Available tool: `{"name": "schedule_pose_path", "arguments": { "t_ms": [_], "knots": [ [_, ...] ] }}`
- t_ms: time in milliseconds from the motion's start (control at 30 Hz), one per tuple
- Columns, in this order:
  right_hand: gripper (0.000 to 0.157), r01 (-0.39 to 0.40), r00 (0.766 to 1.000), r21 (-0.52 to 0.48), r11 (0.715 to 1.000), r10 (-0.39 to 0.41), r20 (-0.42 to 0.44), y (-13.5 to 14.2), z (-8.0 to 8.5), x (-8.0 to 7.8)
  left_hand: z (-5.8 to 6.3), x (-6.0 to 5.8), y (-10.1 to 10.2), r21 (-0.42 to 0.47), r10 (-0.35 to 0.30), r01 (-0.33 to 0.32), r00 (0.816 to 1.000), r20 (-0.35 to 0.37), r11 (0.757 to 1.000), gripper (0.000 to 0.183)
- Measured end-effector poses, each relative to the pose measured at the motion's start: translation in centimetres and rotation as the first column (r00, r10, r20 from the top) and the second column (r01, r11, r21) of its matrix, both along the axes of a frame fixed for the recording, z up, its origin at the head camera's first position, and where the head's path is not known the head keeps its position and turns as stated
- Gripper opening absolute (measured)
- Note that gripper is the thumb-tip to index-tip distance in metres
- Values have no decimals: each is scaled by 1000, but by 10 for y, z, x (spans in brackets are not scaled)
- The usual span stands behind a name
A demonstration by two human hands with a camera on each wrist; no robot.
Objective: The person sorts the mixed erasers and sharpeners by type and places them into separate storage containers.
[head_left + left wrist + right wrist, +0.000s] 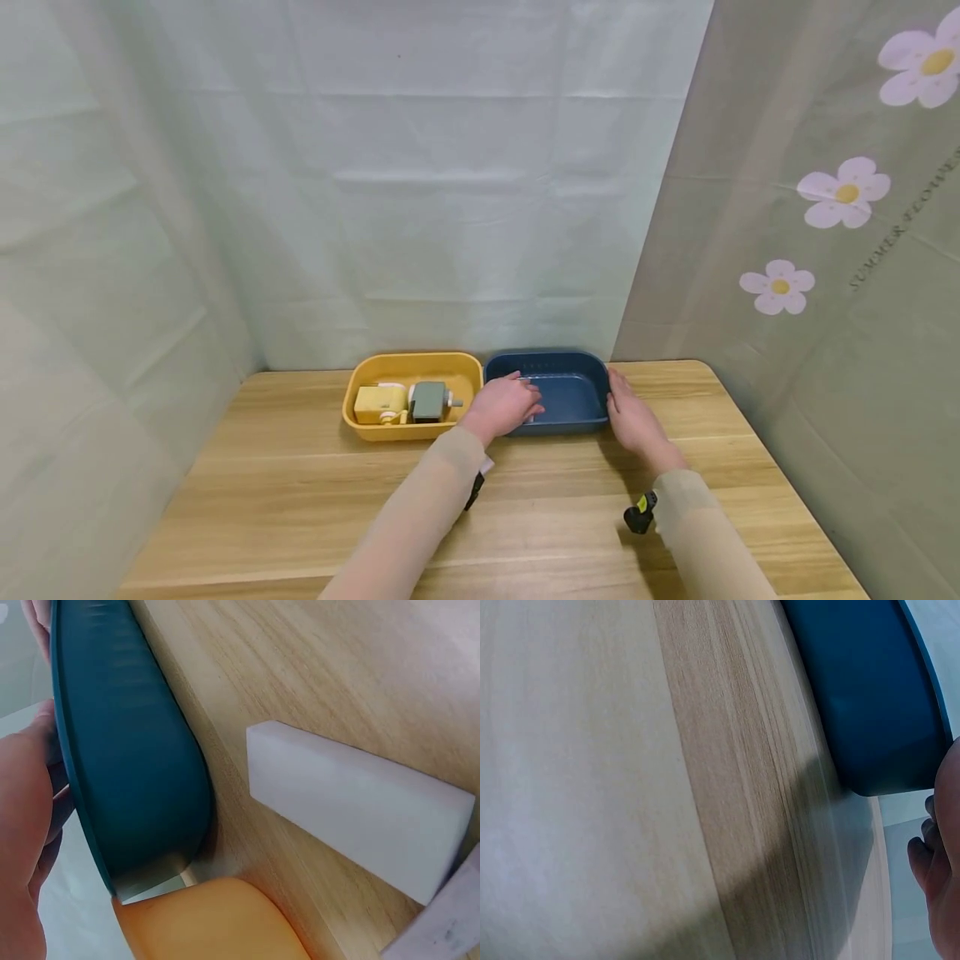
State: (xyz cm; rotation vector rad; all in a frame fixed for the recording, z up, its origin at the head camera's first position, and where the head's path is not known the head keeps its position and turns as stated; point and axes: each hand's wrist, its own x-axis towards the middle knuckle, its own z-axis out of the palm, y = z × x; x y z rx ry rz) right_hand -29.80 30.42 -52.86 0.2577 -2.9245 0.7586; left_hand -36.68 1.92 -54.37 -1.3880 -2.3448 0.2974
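My left hand (501, 406) reaches over the left end of a dark blue tray (573, 427), its fingers down inside the rim. A small pale edge shows beside those fingers in the head view; I cannot tell whether they hold it. The left wrist view has the hand (19, 825) over the tray's rim, its fingers partly hidden behind the wall. My right hand (633, 412) lies along the outside of the tray's right end, fingers extended forward against the wall. In the right wrist view only part of that hand (946, 855) appears, at the tray's corner.
A yellow tray (420, 432) adjoins the blue one on the left, holding a yellow boxy device (375, 405) and a grey-green one (429, 401). Near my left wrist, a white block (352, 806) and a second pale piece (442, 922) lie on the wooden table (300, 500). Cloth hangs behind.
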Motion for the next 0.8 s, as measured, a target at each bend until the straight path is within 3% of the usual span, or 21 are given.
{"name": "schedule_pose_path", "arguments": {
  "t_ms": [33, 67, 200, 367, 567, 800],
  "knots": [
    [56, -1, 1000, 0, 1000, 1, -3, 0, 0, 0, 35, 23, 2, 48, 44, -54, 981, 189, 997, 28],
    [56, -3, 1000, -2, 1000, 3, -5, 0, 0, 0, 60, 40, 3, 78, 98, -131, 938, 332, 988, 28],
    [56, -10, 1000, -2, 1000, 10, -8, 0, 2, 1, 63, 42, 8, -6, 191, -196, 947, 257, 981, 34],
    [57, -16, 1000, 0, 1000, 16, -10, 0, 2, 0, 70, 47, 5, -8, 204, -209, 944, 260, 978, 36],
    [56, -26, 999, 0, 1000, 26, -23, 1, 0, 0, 76, 52, -4, 57, 189, -218, 928, 320, 974, 41],
    [56, -22, 1000, 1, 1000, 22, -21, 1, 0, 1, 78, 59, -21, 165, 152, -242, 893, 424, 956, 42]
  ]
}}
